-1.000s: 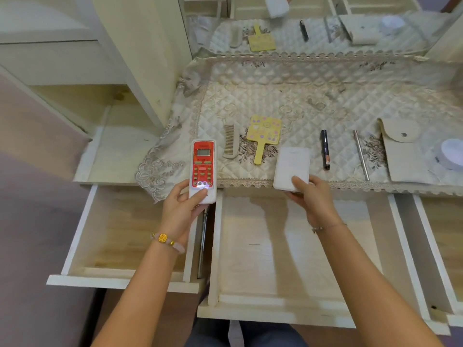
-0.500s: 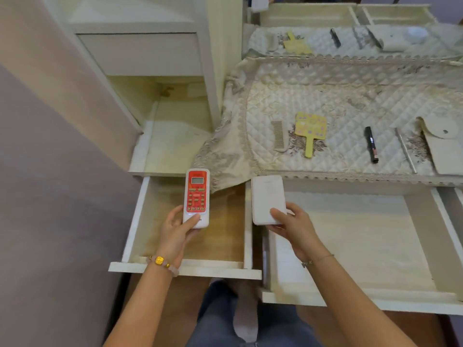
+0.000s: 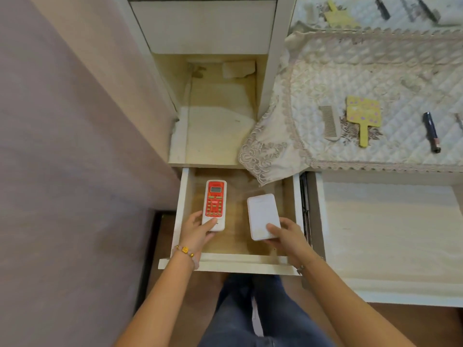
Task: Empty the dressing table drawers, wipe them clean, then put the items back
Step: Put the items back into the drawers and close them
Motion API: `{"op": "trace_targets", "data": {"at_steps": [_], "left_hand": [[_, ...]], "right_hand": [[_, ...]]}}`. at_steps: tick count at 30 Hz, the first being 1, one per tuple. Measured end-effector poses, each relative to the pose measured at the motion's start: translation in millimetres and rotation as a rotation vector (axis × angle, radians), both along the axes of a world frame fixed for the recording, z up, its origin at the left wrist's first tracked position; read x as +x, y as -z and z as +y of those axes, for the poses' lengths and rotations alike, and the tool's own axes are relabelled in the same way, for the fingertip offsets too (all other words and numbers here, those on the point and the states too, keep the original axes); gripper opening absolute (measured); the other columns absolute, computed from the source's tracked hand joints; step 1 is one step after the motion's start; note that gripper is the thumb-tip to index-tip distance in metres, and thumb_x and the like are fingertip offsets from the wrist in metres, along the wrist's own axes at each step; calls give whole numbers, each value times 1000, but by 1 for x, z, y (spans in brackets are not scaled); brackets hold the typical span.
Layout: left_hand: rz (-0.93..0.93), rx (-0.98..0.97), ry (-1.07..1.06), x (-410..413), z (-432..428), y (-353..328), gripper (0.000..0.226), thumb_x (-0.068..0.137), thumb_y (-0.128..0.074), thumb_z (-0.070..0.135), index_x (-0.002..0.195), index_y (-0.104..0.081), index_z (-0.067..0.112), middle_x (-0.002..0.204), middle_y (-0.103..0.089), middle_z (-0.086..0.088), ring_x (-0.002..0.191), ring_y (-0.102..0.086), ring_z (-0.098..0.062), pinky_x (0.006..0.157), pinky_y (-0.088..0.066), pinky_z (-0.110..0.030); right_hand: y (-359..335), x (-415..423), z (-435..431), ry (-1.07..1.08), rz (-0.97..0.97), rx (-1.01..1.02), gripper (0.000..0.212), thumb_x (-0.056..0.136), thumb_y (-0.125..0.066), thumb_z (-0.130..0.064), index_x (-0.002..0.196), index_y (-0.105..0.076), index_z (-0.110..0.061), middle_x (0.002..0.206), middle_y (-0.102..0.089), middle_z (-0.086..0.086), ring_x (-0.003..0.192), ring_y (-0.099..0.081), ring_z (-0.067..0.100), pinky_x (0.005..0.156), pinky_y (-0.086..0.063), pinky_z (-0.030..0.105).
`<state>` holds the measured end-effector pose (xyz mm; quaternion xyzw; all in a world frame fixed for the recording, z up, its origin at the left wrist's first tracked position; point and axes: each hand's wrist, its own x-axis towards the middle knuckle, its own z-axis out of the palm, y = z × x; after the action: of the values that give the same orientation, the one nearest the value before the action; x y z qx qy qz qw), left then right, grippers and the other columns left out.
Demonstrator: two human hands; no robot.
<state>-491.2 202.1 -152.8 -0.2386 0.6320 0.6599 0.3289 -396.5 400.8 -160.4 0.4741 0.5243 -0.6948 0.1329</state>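
Note:
The left drawer of the dressing table stands pulled out, its wooden bottom showing. My left hand holds a red and white remote control low inside it, on the left side. My right hand holds a flat white rectangular case inside the same drawer, on the right side. Whether either item rests on the drawer bottom I cannot tell. To the right, the wide middle drawer is also pulled out.
On the quilted table cover lie a comb, a yellow hand mirror and a dark pen-like tube. Lace from the cover hangs over the left drawer's back corner. An open shelf sits above the drawer. My knees are below.
Both hands have carried the remote and the white case from the table edge down and left into the left drawer. My view has swung left.

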Motion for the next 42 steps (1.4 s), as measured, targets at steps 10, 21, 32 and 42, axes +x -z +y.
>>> {"op": "trace_targets", "data": {"at_steps": [10,21,32,42], "left_hand": [[-161,-95,-7,-25,19,44,44,85,-59,-4,127,-47,4,122,-59,-15,108,-59,-30,85,-51,-37],[-71,-336,65,-26,20,66,38,76,-71,-3,108,-52,8,116,-62,-17,101,-63,-33,78,-55,-42],[93,-641,257,-21,26,60,33,82,-69,14,112,-57,6,112,-65,-12,101,-62,-28,80,-48,-34],[458,-792,562,-17,20,33,40,88,-62,24,124,-51,9,122,-56,-7,111,-54,-23,86,-43,-28]], "right_hand": [[44,-36,-4,65,-108,-57,40,91,-55,-8,128,-42,-7,128,-51,14,114,-54,31,89,-53,39],[59,-42,-9,-20,-206,319,39,81,-71,-21,114,-54,-12,102,-58,2,97,-55,20,86,-46,30],[63,-42,-12,-20,-257,445,30,80,-71,-24,105,-59,-13,96,-59,1,87,-55,17,76,-45,27],[29,-33,1,-280,-2,606,41,86,-64,-27,123,-50,-17,117,-57,-1,107,-55,16,88,-46,29]]}}
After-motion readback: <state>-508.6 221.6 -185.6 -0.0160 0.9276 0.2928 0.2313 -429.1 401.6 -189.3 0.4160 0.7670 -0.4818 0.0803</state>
